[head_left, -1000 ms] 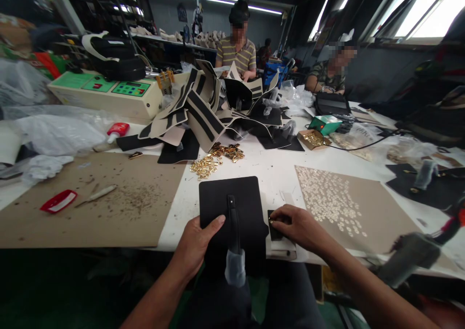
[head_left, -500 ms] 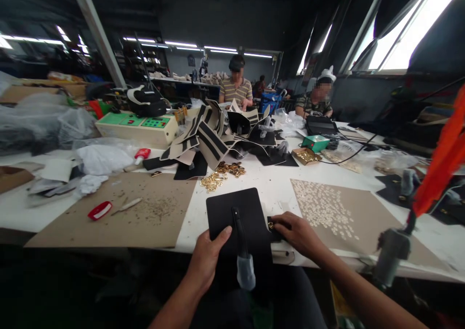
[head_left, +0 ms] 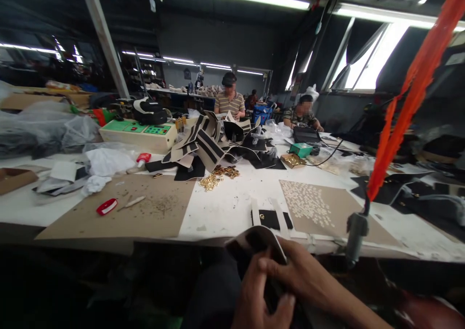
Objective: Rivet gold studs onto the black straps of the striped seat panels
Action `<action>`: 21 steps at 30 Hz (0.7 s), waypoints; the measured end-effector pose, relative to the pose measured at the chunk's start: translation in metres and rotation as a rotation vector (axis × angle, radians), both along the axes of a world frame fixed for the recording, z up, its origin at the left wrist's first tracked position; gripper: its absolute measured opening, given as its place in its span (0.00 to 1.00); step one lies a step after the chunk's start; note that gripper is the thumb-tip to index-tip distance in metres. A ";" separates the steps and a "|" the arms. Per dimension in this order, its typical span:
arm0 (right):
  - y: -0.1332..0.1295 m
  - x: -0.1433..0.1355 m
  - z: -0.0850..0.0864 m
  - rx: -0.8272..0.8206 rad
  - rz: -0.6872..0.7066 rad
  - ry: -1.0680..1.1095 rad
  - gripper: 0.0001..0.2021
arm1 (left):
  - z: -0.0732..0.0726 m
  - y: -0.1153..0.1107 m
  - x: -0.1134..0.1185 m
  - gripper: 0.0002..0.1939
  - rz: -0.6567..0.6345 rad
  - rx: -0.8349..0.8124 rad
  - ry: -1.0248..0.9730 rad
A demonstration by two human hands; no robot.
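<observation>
A black flat panel [head_left: 250,240] is bent into a curve at the table's front edge, its pale edge showing. My left hand [head_left: 256,290] is closed on it from below, low in the picture. On its right side my right hand [head_left: 301,266] grips the same panel, close against the left fingers. The panel's strap, and what lies between the fingers, are hidden. Just beyond the hands, a small black piece with a gold metal fitting [head_left: 262,216] rests on the white table, crossed by two pale strips [head_left: 279,212].
Gold metal parts [head_left: 214,178] are piled mid-table before a heap of striped pieces [head_left: 209,147]. Small pale discs [head_left: 307,200] cover brown board at the right. A red-handled tool [head_left: 107,207] lies left. An orange strip [head_left: 392,125] hangs at right. Two people sit across the table.
The panel has come down toward me and is now bent, its strap out of sight. My right hand has left the small black piece and joined my left on the panel.
</observation>
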State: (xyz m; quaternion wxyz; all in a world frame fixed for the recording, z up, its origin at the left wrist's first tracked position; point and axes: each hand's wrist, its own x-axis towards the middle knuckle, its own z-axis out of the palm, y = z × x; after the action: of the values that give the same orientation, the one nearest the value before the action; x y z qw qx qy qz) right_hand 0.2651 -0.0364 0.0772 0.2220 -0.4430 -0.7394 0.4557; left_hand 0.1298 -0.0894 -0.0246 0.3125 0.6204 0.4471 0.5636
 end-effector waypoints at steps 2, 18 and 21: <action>-0.001 0.018 -0.012 -0.137 0.014 0.085 0.19 | -0.006 -0.003 -0.009 0.18 -0.137 -0.067 0.075; 0.050 0.044 -0.088 -0.306 -0.368 0.133 0.26 | -0.008 0.091 -0.010 0.12 -0.145 -0.614 -0.177; 0.061 0.051 -0.094 -0.233 -0.374 0.026 0.21 | -0.013 0.106 -0.007 0.11 -0.148 -0.660 -0.111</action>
State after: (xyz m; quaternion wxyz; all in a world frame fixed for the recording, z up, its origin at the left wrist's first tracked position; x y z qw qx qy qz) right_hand 0.3163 0.0251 -0.0171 0.2596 -0.5893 -0.5838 0.4945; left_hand 0.1230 0.0170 -0.0372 0.5602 0.4849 0.5416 0.3972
